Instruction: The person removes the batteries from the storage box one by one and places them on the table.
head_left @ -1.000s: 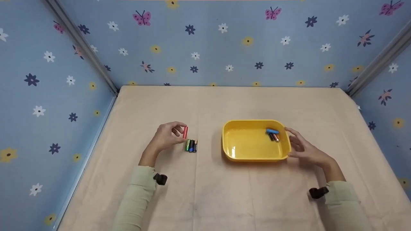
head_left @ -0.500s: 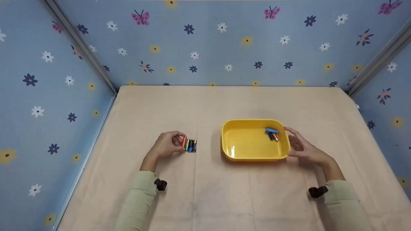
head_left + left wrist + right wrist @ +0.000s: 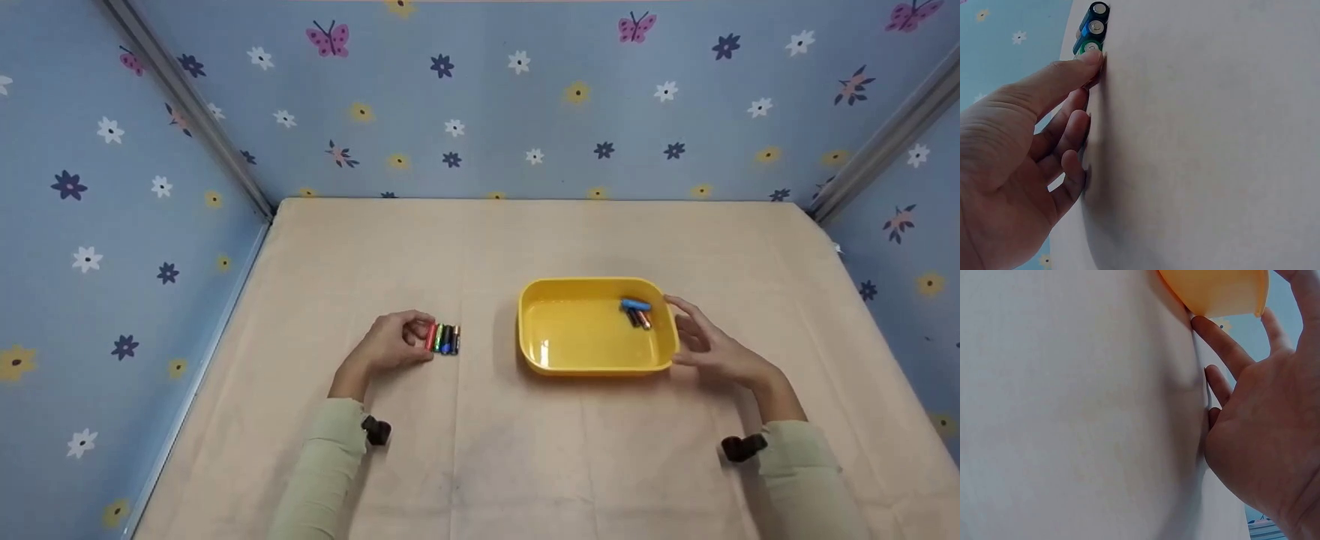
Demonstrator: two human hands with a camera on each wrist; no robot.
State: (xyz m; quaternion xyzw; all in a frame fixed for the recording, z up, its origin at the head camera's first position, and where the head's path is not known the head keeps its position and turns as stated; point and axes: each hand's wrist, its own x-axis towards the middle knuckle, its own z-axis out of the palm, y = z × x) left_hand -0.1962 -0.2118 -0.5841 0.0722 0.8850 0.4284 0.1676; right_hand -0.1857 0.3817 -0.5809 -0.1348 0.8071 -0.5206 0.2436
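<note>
My left hand [image 3: 390,341] pinches a red battery [image 3: 430,337] between thumb and fingertips, low at the tablecloth. Right beside it lies a green battery [image 3: 438,338], first in a row with a black-and-blue battery [image 3: 447,340] and a dark one with a copper end [image 3: 456,340]. In the left wrist view the thumb hides most of the red battery, while the blue battery's end [image 3: 1095,26] shows. My right hand [image 3: 716,352] rests its spread fingers against the right end of a yellow plastic tub [image 3: 589,371]. Inside lie a blue battery [image 3: 636,305] and darker ones [image 3: 637,319].
A beige cloth [image 3: 525,450] covers the table, with light creases. Blue flowered panels [image 3: 487,97] enclose it at the back and both sides, joined by grey posts [image 3: 202,112]. A small black camera [image 3: 376,430] sits at the left wrist, another [image 3: 744,448] at the right.
My left hand has brought the red battery down and toward me, from above the row's far end to the left side of the green battery. The right hand and tub have stayed put.
</note>
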